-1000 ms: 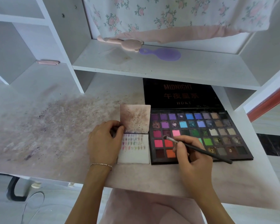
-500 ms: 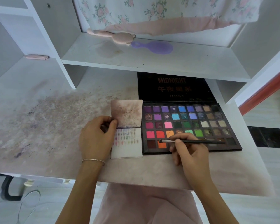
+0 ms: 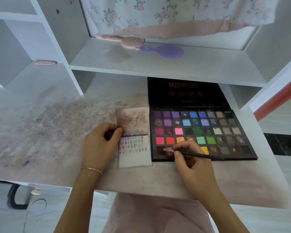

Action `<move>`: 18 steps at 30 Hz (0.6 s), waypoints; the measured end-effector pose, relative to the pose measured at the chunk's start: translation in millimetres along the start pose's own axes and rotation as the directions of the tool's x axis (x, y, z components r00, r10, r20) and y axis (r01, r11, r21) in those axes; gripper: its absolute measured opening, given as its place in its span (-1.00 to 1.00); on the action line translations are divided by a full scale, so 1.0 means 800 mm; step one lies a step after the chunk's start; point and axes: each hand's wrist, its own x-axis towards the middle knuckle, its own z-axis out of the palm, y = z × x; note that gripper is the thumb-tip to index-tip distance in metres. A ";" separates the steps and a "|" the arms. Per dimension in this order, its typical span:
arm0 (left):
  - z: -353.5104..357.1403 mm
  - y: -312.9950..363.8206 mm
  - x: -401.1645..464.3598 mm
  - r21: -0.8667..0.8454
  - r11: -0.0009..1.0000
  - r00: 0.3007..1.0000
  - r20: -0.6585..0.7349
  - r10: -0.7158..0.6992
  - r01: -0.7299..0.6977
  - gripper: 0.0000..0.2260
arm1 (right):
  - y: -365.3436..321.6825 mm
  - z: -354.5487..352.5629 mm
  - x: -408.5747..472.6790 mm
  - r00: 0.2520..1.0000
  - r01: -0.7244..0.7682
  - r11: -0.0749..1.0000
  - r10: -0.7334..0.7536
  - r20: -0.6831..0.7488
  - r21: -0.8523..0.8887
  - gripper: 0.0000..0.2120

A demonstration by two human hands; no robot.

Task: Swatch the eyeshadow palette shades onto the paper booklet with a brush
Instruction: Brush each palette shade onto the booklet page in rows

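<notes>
The left hand (image 3: pixel 100 145) rests on the stained pale bench (image 3: pixel 45 132), its fingers (image 3: pixel 115 132) pinching the left edge of the small white paper booklet (image 3: pixel 134 153) near the fold, so the open page lies flat. That hold looks worth keeping firm, since a page that slides would likely smear the rows of small pastel swatches already filling its upper half; the lower half is bare. The flipped-up upper leaf is speckled with brownish powder.

Just right of the booklet, touching or nearly so, lies the open black eyeshadow palette (image 3: pixel 202 133), five rows of square pans running from purples and blues through pinks, oranges and greens to browns, with several pans worn. The right hand (image 3: pixel 191 165) grips the thin black brush (image 3: pixel 196 154) like a pencil, its pale tip over the dark reddish pan in the bottom-left corner. A light dab here should load enough colour; pressing hard would probably throw loose powder onto neighbouring pans and the page.
</notes>
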 end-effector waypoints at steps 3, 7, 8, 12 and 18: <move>-0.001 0.000 -0.001 -0.010 1.000 1.000 0.004 0.015 -0.015 -0.87 | -0.001 -0.001 0.001 1.000 0.010 1.000 -0.010 -0.004 -0.007 -0.73; 0.001 0.000 -0.003 -0.010 1.000 1.000 -0.011 0.024 -0.024 -0.84 | -0.003 0.000 0.001 1.000 0.018 0.998 -0.019 -0.003 -0.063 -0.72; 0.001 0.000 -0.003 -0.008 1.000 1.000 -0.011 0.026 -0.026 -0.84 | -0.002 0.000 0.001 1.000 0.015 0.998 -0.016 -0.004 -0.067 -0.73; 0.000 0.000 -0.004 0.008 0.999 0.999 -0.009 0.036 -0.036 -0.84 | 0.000 -0.001 0.000 1.000 0.003 0.996 -0.001 0.017 -0.086 -0.74; 0.001 -0.001 -0.003 0.009 0.999 0.999 -0.010 0.048 -0.048 -0.84 | 0.002 0.001 0.002 1.000 0.023 0.996 -0.024 -0.012 -0.081 -0.75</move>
